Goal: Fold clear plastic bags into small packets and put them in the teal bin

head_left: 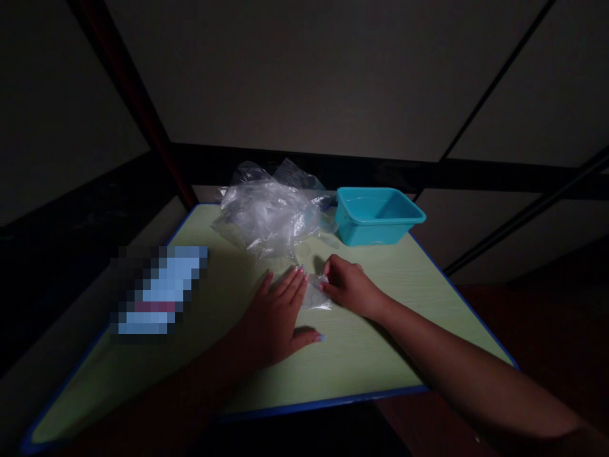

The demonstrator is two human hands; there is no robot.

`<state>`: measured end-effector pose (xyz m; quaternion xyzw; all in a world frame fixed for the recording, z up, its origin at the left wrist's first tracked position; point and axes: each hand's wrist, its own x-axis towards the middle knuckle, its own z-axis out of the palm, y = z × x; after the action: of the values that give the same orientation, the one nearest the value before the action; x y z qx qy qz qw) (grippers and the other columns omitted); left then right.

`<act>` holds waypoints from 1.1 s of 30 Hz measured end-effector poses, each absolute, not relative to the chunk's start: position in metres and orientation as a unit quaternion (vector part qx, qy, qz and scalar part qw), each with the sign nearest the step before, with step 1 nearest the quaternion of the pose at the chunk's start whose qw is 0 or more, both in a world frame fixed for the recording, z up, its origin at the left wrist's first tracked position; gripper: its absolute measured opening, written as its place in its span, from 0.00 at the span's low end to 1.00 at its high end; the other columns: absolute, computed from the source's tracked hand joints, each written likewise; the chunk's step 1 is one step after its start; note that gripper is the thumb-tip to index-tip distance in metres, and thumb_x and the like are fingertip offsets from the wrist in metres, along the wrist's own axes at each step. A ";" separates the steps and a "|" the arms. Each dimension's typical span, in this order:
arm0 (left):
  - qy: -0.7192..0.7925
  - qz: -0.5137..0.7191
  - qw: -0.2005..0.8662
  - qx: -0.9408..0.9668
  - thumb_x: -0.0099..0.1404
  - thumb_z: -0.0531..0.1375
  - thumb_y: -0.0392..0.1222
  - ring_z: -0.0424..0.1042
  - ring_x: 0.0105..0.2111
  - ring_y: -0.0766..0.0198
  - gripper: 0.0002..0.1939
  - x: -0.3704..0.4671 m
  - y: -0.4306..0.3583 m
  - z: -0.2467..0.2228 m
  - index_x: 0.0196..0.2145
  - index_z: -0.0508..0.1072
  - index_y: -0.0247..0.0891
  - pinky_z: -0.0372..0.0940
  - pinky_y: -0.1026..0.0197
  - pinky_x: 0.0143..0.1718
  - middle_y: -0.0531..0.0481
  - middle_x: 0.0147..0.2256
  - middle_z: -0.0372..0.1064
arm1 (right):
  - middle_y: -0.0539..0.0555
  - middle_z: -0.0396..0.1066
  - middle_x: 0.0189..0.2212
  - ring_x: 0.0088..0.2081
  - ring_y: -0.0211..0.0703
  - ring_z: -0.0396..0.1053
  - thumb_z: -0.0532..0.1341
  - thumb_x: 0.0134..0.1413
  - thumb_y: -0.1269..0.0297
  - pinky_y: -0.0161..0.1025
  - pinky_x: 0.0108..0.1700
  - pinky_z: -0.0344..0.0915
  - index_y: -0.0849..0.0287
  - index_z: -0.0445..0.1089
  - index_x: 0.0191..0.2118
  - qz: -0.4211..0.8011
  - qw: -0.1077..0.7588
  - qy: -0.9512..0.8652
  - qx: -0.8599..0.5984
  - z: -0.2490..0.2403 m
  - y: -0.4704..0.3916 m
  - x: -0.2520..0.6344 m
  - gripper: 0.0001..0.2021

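A small clear plastic bag (316, 294) lies flat on the light green table (380, 355). My left hand (278, 314) rests palm down with its fingers spread, the fingertips at the bag's left edge. At the bag's right side my right hand (349, 285) is closed, thumb and fingers pinching the bag's edge. Behind both hands sits a loose heap of crumpled clear plastic bags (273, 212).
To the right of the heap, a turquoise plastic basket (375, 231) stands near the table's back right corner. A blurred-out, bluish flat object (166, 285) is at the table's left edge. Dark panels rise behind the table.
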<state>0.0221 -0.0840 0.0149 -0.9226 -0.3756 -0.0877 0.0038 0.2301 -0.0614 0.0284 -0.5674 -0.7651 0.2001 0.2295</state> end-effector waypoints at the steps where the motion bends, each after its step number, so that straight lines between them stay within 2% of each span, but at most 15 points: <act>1: -0.381 -0.084 0.004 -0.921 0.65 0.48 0.66 0.48 0.66 0.48 0.42 0.022 -0.083 0.015 0.63 0.57 0.28 0.42 0.39 0.63 0.34 0.65 0.48 | 0.44 0.65 0.22 0.28 0.39 0.62 0.63 0.50 0.71 0.36 0.34 0.53 0.56 0.62 0.36 0.220 0.240 -0.760 -0.562 0.027 -0.061 0.231 0.09; 5: -0.428 -0.066 0.003 -0.901 0.67 0.51 0.58 0.49 0.65 0.46 0.38 0.021 -0.077 0.019 0.64 0.55 0.24 0.49 0.38 0.61 0.31 0.65 0.49 | 0.43 0.64 0.22 0.25 0.37 0.61 0.63 0.51 0.69 0.35 0.31 0.53 0.57 0.65 0.41 0.255 0.270 -0.753 -0.543 0.019 -0.057 0.234 0.11; 8: -0.447 -0.067 -0.009 -0.892 0.67 0.53 0.56 0.50 0.65 0.45 0.39 0.018 -0.072 0.024 0.64 0.53 0.21 0.53 0.39 0.60 0.28 0.64 0.48 | 0.47 0.67 0.24 0.26 0.37 0.62 0.63 0.51 0.69 0.35 0.31 0.54 0.58 0.69 0.37 0.258 0.272 -0.756 -0.537 0.016 -0.053 0.234 0.06; 11: -0.437 -0.073 -0.021 -0.896 0.66 0.53 0.56 0.50 0.65 0.45 0.40 0.015 -0.070 0.025 0.64 0.52 0.22 0.52 0.40 0.60 0.29 0.65 0.47 | 0.49 0.68 0.26 0.28 0.38 0.63 0.63 0.51 0.70 0.35 0.31 0.55 0.58 0.69 0.32 0.261 0.275 -0.756 -0.533 0.015 -0.052 0.232 0.01; 13: -0.412 -0.072 -0.028 -0.908 0.67 0.52 0.57 0.48 0.66 0.47 0.39 0.016 -0.071 0.022 0.65 0.52 0.26 0.49 0.39 0.61 0.32 0.65 0.46 | 0.49 0.68 0.25 0.28 0.38 0.63 0.62 0.51 0.70 0.34 0.31 0.55 0.58 0.69 0.31 0.265 0.282 -0.753 -0.533 0.015 -0.052 0.232 0.01; 16: -0.384 -0.066 -0.031 -0.921 0.67 0.51 0.60 0.46 0.66 0.49 0.38 0.018 -0.076 0.017 0.65 0.53 0.30 0.44 0.39 0.63 0.34 0.66 0.45 | 0.46 0.66 0.23 0.26 0.37 0.62 0.61 0.51 0.70 0.34 0.30 0.55 0.58 0.68 0.36 0.273 0.291 -0.747 -0.532 0.013 -0.053 0.233 0.05; 18: -0.382 -0.063 -0.027 -0.922 0.66 0.49 0.62 0.45 0.67 0.49 0.40 0.021 -0.079 0.015 0.65 0.53 0.29 0.43 0.39 0.63 0.34 0.66 0.44 | 0.44 0.64 0.21 0.24 0.36 0.61 0.61 0.51 0.70 0.33 0.28 0.54 0.57 0.67 0.39 0.294 0.302 -0.741 -0.523 0.013 -0.054 0.234 0.08; 21: -0.397 -0.063 -0.025 -0.915 0.64 0.49 0.67 0.43 0.67 0.48 0.45 0.026 -0.086 0.016 0.65 0.53 0.25 0.40 0.38 0.64 0.32 0.66 0.43 | 0.42 0.60 0.19 0.22 0.35 0.58 0.61 0.47 0.69 0.32 0.26 0.52 0.57 0.66 0.38 0.376 0.335 -0.707 -0.497 0.015 -0.054 0.234 0.09; 26: -0.442 -0.085 -0.028 -0.893 0.58 0.52 0.72 0.43 0.67 0.44 0.54 0.040 -0.095 0.016 0.64 0.53 0.21 0.39 0.37 0.64 0.29 0.66 0.42 | 0.43 0.64 0.18 0.19 0.34 0.59 0.65 0.41 0.65 0.32 0.23 0.52 0.57 0.64 0.34 0.535 0.387 -0.592 -0.461 0.020 -0.058 0.229 0.12; 28: -0.458 -0.094 -0.019 -0.884 0.60 0.53 0.68 0.43 0.67 0.44 0.50 0.045 -0.097 0.015 0.64 0.53 0.20 0.39 0.37 0.64 0.29 0.65 0.43 | 0.44 0.67 0.18 0.19 0.34 0.61 0.67 0.41 0.63 0.32 0.23 0.55 0.58 0.65 0.33 0.569 0.398 -0.561 -0.451 0.022 -0.061 0.226 0.13; 33: -0.485 -0.107 -0.009 -0.868 0.69 0.47 0.47 0.47 0.66 0.49 0.31 0.049 -0.098 0.015 0.63 0.57 0.22 0.42 0.37 0.64 0.32 0.64 0.48 | 0.49 0.73 0.23 0.24 0.36 0.69 0.71 0.41 0.60 0.36 0.30 0.64 0.59 0.67 0.33 0.620 0.393 -0.547 -0.403 0.026 -0.065 0.224 0.15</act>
<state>0.0488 -0.0979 0.0151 -0.8677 -0.4854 -0.1070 -0.0095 0.2242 -0.0652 0.0260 -0.4025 -0.5468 0.6204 0.3926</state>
